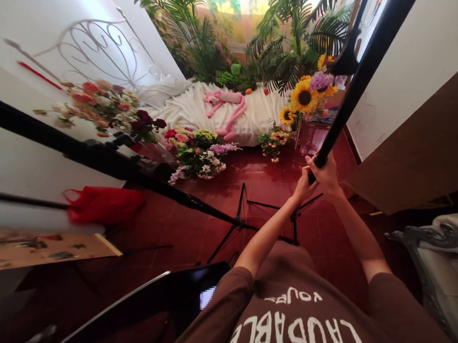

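Black stand pole [351, 98], lower part, held in my left hand [304, 184] and right hand [326, 171], both wrapped closely around it. Below: tripod legs [294, 220] on red tiled floor [266, 173]. Beyond: yellow sunflowers [304, 97]; pink plush panther [232, 98] on white draped cloth [263, 120].

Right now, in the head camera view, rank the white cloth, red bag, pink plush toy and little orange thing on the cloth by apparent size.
Largest to smallest:
White cloth
Red bag
Pink plush toy
Little orange thing
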Motion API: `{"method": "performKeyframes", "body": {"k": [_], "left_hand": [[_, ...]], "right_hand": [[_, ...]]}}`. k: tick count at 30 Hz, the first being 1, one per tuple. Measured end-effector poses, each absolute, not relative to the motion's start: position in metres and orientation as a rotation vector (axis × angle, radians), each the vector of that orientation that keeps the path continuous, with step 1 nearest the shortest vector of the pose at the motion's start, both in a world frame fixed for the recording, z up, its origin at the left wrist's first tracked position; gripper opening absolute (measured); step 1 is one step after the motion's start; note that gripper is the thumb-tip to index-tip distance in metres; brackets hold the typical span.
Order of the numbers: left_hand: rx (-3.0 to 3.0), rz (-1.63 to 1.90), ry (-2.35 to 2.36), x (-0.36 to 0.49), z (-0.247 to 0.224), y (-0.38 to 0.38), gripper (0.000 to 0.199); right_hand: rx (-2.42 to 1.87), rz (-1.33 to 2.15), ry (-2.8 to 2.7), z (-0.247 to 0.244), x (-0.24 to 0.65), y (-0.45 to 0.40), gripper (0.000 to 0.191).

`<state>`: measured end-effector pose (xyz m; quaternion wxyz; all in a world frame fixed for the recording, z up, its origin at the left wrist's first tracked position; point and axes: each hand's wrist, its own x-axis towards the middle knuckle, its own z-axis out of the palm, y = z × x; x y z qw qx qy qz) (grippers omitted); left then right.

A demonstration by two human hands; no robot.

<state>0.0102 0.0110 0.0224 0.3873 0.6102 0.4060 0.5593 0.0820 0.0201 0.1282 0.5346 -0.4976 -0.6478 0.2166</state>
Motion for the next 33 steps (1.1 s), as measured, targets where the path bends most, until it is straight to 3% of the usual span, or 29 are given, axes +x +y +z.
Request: {"method": "performKeyframes", "body": {"k": [5,13,25,33], "left_hand": [[1.563,1.408,1.032,0.011,0.011,0.015,0.052],[1.613,1.464,1.019,0.011,0.008,0.018,0.032],[1.564,1.469,1.045,0.012,0.017,0.014,0.022],[1.547,1.47,1.053,0.012,0.019,0.013,0.024]], "right_hand": [[-1.247,0.545,-1.538,0.12,0.082,0.019,0.052],[-1.114,0.707,-1.738,0.102,0.13,-0.005,0.081],[-1.318,0.881,-1.573,0.044,0.166,-0.023,0.05],[-1.342,0.983,-1.352,0.035,0.154,-0.012,0.049]]}}
